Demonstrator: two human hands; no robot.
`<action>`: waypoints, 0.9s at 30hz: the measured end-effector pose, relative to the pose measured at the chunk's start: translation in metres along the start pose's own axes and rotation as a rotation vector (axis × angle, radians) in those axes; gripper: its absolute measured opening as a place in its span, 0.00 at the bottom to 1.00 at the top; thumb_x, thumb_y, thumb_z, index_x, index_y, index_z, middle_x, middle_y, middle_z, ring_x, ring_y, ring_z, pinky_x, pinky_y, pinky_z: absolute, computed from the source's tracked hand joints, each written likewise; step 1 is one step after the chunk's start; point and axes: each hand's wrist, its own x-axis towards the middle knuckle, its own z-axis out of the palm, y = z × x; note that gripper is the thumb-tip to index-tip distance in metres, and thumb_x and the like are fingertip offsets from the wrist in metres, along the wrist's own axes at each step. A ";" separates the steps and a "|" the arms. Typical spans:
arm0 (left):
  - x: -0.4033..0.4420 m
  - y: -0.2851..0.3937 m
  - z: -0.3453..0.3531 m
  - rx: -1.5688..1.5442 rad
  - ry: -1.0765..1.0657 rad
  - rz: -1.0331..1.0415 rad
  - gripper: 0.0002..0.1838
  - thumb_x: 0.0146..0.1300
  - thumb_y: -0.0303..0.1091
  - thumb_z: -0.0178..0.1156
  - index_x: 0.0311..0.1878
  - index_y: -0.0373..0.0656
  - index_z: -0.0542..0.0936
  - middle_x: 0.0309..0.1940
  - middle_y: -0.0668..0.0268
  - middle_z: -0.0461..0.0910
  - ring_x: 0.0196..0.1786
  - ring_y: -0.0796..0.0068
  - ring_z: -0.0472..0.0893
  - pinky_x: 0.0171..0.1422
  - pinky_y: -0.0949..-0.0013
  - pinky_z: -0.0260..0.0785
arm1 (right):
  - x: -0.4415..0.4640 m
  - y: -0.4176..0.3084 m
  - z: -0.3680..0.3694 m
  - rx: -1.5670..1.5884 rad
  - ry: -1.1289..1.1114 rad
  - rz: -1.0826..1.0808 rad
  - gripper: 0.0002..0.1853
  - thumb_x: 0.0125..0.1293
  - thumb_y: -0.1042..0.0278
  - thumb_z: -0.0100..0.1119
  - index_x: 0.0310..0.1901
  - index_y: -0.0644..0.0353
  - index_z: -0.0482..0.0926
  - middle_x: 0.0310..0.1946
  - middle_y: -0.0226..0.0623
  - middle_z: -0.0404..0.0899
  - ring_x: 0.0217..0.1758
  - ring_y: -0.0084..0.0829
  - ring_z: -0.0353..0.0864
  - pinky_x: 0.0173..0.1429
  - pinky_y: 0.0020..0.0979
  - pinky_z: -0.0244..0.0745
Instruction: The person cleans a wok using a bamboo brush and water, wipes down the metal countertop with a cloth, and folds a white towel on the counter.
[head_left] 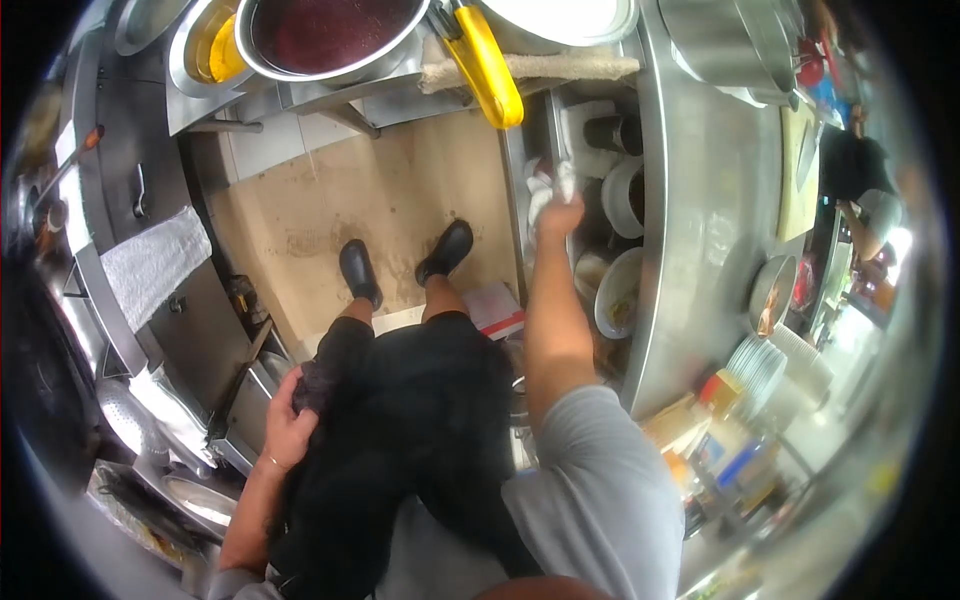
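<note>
Head view, right fingers [569, 210] clenching white cloth [565, 180]; left fingers [290, 386], dark cloth [318, 386]

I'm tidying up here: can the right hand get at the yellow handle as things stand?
Probably yes: the yellow handle juts out over the floor with nothing visible blocking its end, though the right hand seems occupied with a white cloth.

White cloth [566, 181], dark cloth [317, 390], seemingly bunched.

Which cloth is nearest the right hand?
The crumpled white cloth, right at the right hand; the pale towel at far left and the beige cloth ahead are both farther off.
</note>
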 end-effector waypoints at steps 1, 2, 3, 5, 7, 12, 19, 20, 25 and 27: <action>0.000 0.001 0.001 -0.027 0.007 -0.013 0.34 0.58 0.22 0.54 0.72 0.32 0.71 0.60 0.61 0.79 0.63 0.72 0.78 0.71 0.68 0.68 | -0.001 -0.017 -0.019 0.113 -0.011 -0.011 0.15 0.66 0.69 0.68 0.43 0.77 0.84 0.41 0.63 0.85 0.50 0.62 0.83 0.57 0.54 0.78; -0.002 -0.003 0.000 -0.028 0.005 -0.021 0.34 0.58 0.22 0.54 0.72 0.32 0.71 0.60 0.61 0.79 0.63 0.72 0.78 0.71 0.68 0.68 | -0.006 -0.021 -0.032 0.106 -0.016 -0.009 0.15 0.66 0.69 0.68 0.43 0.77 0.84 0.41 0.63 0.85 0.50 0.62 0.83 0.57 0.54 0.78; 0.001 -0.012 0.000 -0.052 0.015 -0.001 0.34 0.59 0.21 0.53 0.73 0.31 0.70 0.61 0.61 0.79 0.63 0.71 0.78 0.72 0.68 0.67 | -0.007 -0.024 -0.041 -0.046 0.027 0.233 0.14 0.66 0.70 0.67 0.43 0.76 0.84 0.42 0.63 0.86 0.49 0.62 0.84 0.56 0.53 0.79; 0.001 -0.021 -0.003 -0.066 0.014 0.007 0.34 0.59 0.21 0.53 0.73 0.30 0.69 0.61 0.60 0.79 0.64 0.71 0.79 0.72 0.68 0.67 | -0.015 -0.045 -0.057 -0.215 -0.155 0.557 0.12 0.67 0.72 0.67 0.45 0.75 0.83 0.48 0.57 0.86 0.53 0.61 0.83 0.61 0.51 0.78; 0.001 -0.026 0.001 -0.098 0.046 0.018 0.35 0.60 0.20 0.52 0.74 0.29 0.68 0.61 0.59 0.80 0.64 0.69 0.79 0.73 0.68 0.67 | -0.037 0.019 0.009 0.011 -0.230 -0.218 0.14 0.65 0.75 0.66 0.52 0.69 0.82 0.55 0.52 0.83 0.60 0.57 0.79 0.68 0.49 0.74; -0.002 -0.020 -0.001 -0.091 0.040 -0.006 0.35 0.60 0.20 0.51 0.75 0.29 0.67 0.63 0.58 0.79 0.65 0.68 0.79 0.74 0.67 0.67 | 0.022 -0.141 -0.004 -0.140 -0.271 -0.930 0.19 0.61 0.76 0.62 0.55 0.54 0.82 0.55 0.41 0.77 0.59 0.49 0.77 0.62 0.49 0.74; -0.008 -0.030 -0.012 -0.082 0.081 0.047 0.34 0.61 0.22 0.51 0.74 0.29 0.67 0.62 0.58 0.79 0.64 0.68 0.79 0.73 0.66 0.67 | 0.002 -0.018 -0.034 -0.897 -0.527 -0.856 0.14 0.73 0.61 0.52 0.53 0.49 0.85 0.54 0.32 0.78 0.62 0.39 0.76 0.60 0.46 0.73; -0.010 -0.036 -0.015 -0.084 0.068 0.045 0.34 0.61 0.22 0.51 0.74 0.29 0.67 0.62 0.58 0.79 0.64 0.68 0.79 0.73 0.66 0.67 | -0.023 0.024 -0.054 -0.957 -0.575 -0.824 0.14 0.74 0.60 0.52 0.53 0.48 0.85 0.56 0.32 0.77 0.63 0.38 0.75 0.62 0.46 0.72; -0.020 -0.033 -0.025 -0.125 0.042 -0.016 0.34 0.61 0.22 0.51 0.74 0.28 0.67 0.63 0.58 0.79 0.64 0.68 0.78 0.73 0.66 0.67 | -0.156 0.162 -0.133 -0.926 -0.749 -0.073 0.16 0.76 0.57 0.53 0.56 0.55 0.82 0.63 0.39 0.74 0.68 0.49 0.77 0.66 0.53 0.76; -0.017 -0.041 -0.025 -0.131 0.059 -0.012 0.34 0.62 0.22 0.51 0.74 0.28 0.67 0.63 0.58 0.79 0.64 0.69 0.78 0.73 0.67 0.67 | -0.180 0.204 -0.130 -0.767 -0.595 0.149 0.16 0.75 0.58 0.55 0.57 0.57 0.80 0.63 0.43 0.75 0.67 0.52 0.78 0.66 0.56 0.77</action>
